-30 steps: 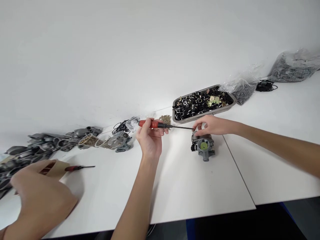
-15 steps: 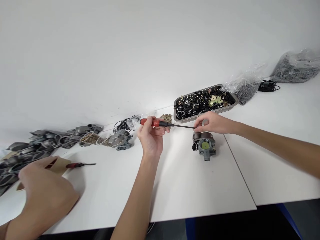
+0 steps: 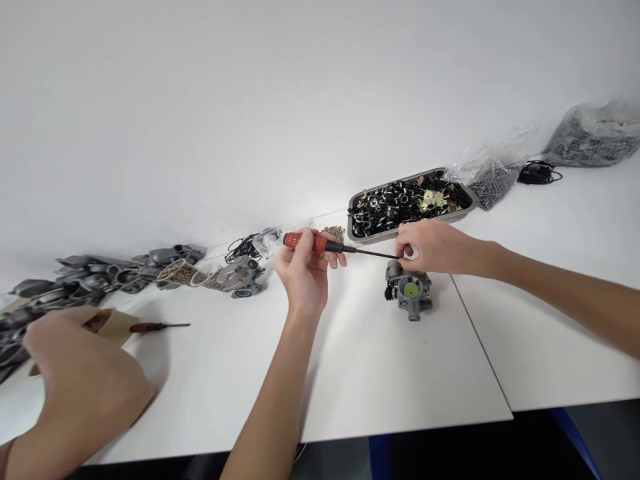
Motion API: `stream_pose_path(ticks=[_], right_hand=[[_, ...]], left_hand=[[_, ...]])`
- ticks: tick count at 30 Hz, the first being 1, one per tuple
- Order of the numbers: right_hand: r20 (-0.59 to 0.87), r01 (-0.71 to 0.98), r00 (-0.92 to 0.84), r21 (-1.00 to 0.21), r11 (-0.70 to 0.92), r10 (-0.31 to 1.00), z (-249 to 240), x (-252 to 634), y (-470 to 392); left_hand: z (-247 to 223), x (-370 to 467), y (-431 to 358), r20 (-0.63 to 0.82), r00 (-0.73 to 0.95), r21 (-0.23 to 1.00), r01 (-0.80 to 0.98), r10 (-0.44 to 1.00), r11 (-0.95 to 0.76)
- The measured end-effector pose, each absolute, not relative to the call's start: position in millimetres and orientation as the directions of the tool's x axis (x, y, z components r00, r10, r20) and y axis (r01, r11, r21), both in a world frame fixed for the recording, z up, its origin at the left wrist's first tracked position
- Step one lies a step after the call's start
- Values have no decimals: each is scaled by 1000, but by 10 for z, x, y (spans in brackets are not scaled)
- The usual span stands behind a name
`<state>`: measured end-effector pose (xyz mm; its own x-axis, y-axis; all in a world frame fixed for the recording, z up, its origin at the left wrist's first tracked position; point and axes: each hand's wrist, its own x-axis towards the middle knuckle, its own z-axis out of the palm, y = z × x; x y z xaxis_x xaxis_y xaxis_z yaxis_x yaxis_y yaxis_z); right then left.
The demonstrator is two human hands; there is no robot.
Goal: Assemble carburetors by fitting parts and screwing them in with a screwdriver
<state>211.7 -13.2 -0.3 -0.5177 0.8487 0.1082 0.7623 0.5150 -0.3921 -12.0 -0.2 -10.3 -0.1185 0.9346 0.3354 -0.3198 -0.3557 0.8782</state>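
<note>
Left hand is gripping the screwdriver.
Right hand is pinching its tip, probably for steadiness; metal housing is sitting just below.

No legible lettering
No word, label, brand, number or sign can be read on anything in the head camera's view.

Soft, diffuse light whitens the wall low behind the worktop, casting faint shadows, while another person's hand at near left looks slightly blurred.
</note>
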Motion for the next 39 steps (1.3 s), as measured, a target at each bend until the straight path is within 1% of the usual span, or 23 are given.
stream_pose_path(ticks=[2, 4, 7, 10, 14, 17, 20, 22, 24, 26, 28, 30, 32, 36, 39], right_hand=[[89, 807, -529, -256, 533, 844, 36, 2114, -166], [57, 828, -535, -165, 536, 843, 76, 2117, -192], [15, 833, -541, -124, 539, 841, 118, 2133, -203], [8, 825, -548, -159, 542, 836, 119, 2151, -185], [19, 803, -541, -284, 524, 841, 72, 2164, -139], [12, 785, -526, -379, 490, 851, 65, 2181, -109], [-29, 774, -494, -471, 424, 869, 149, 2219, -124], [-53, 780, -462, -499, 377, 885, 252, 2244, -180], [-92, 786, -471, -496, 370, 877, 349, 2245, -271], [-164, 773, -546, -477, 418, 822, 396, 2207, -378], [-218, 756, -623, -417, 505, 752, 373, 2135, -474], [-215, 741, -664, -324, 589, 716, 307, 2059, -529], [-206, 721, -689, -285, 631, 695, 248, 2015, -531], [-196, 690, -713, -365, 625, 673, 302, 2105, -431], [-104, 696, -685, -389, 604, 721, 470, 2312, -353]], left_hand=[[-87, -94, -47, 381, -87, 869, -307, 921, -388], [-66, -71, -95, 422, -41, 859, -302, 906, -414], [-40, -56, -143, 443, 54, 858, -314, 895, -406], [-40, -67, -141, 432, 118, 864, -338, 894, -373], [-66, -100, -91, 408, 134, 871, -354, 903, -340], [-94, -118, -50, 372, 105, 881, -353, 922, -316], [-132, -143, 8, 309, 50, 885, -381, 950, -268], [-161, -182, 68, 253, 20, 879, -423, 967, -221], [-191, -241, 144, 192, -11, 863, -475, 981, -174], [-223, -311, 222, 130, -58, 841, -522, 990, -141], [-262, -376, 293, 69, -112, 824, -554, 991, -120], [-307, -423, 348, 21, -157, 811, -575, 987, -108], [-348, -452, 385, -11, -180, 802, -590, 984, -99], [-380, -488, 414, -24, -185, 800, -593, 982, -92], [-358, -507, 411, -18, -197, 795, -597, 980, -105]])
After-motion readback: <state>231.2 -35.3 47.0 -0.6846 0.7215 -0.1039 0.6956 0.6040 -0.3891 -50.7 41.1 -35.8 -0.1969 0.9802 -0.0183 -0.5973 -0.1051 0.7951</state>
